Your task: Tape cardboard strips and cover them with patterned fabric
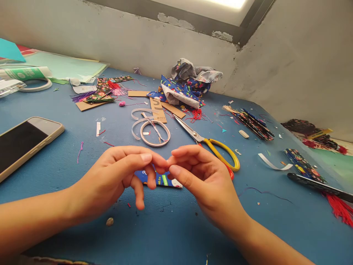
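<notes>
My left hand [121,167] and my right hand [204,173] meet fingertip to fingertip above the blue table. The right thumb and fingers pinch close to the left index fingertip; anything between them is too small or hidden to make out. On the left, the thumb presses along the index finger while the lower fingers curl loosely down. Beneath the hands lies a blue printed fabric strip [162,180], partly covered by fingers. Yellow-handled scissors [205,140] lie just beyond the right hand, blades slightly apart. A roll of narrow tape [142,138] rests beyond the left hand.
A phone [30,141] lies at left. Crumpled fabric [187,82], cardboard strips [158,110] and patterned bookmarks with tassels [100,90] are at the back. More patterned strips [250,123] and a black pen [317,186] are at right. Thread bits and scraps are scattered about.
</notes>
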The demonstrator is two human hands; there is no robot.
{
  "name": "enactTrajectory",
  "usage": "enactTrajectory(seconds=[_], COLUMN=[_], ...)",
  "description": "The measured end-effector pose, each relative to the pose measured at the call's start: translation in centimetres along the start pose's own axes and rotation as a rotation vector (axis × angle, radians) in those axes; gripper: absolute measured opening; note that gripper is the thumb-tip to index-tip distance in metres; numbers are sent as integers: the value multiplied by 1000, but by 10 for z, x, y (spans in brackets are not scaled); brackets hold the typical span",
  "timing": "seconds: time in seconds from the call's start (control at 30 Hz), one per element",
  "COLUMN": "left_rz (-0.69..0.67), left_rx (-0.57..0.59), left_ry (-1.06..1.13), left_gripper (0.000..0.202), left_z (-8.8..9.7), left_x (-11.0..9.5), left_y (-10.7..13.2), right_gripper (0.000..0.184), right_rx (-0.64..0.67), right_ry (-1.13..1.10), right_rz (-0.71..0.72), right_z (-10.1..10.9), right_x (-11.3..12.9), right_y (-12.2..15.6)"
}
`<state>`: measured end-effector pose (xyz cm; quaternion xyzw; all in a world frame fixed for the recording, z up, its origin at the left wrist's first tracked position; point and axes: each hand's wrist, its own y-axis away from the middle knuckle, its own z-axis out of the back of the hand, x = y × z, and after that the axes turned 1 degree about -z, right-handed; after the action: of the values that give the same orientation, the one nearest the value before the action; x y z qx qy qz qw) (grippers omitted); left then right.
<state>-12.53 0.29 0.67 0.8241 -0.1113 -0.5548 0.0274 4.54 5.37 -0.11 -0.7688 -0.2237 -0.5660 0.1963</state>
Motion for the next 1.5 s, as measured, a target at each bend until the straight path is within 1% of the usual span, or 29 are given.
enactTrajectory(seconds=[0.1,0.17,0.3,0.43,0.93,1.07,1.27,1.5], left_rz=[18,3,-40,-60,-70,-67,-96,-43], left_rx=[-17,-30,-27,-31,4,4,-21,-78], left_ry=[-47,-66,-70,-73,-26,-34,-85,-114], left_gripper=[10,5,12,12,13,13,11,15], left_z=[-1,-2,-4,-4,-1,-1,-1,-3], left_x=[0,0,0,0,2,2,2,2], left_y=[0,0,1,1,1,1,4,2], right_gripper=[16,16,15,16,20,21,17,15], right_rx=[10,13,8,14,45,35,-4,-15], right_ry=[-23,-30,-19,-29,-53,-60,-43,-45], right_rz=[-1,-2,8,3,10,8,9,34], right_z=[0,0,0,0,2,1,0,1], right_x=[0,0,0,0,-1,0,0,-1], right_y=[0,1,2,3,4,4,3,4])
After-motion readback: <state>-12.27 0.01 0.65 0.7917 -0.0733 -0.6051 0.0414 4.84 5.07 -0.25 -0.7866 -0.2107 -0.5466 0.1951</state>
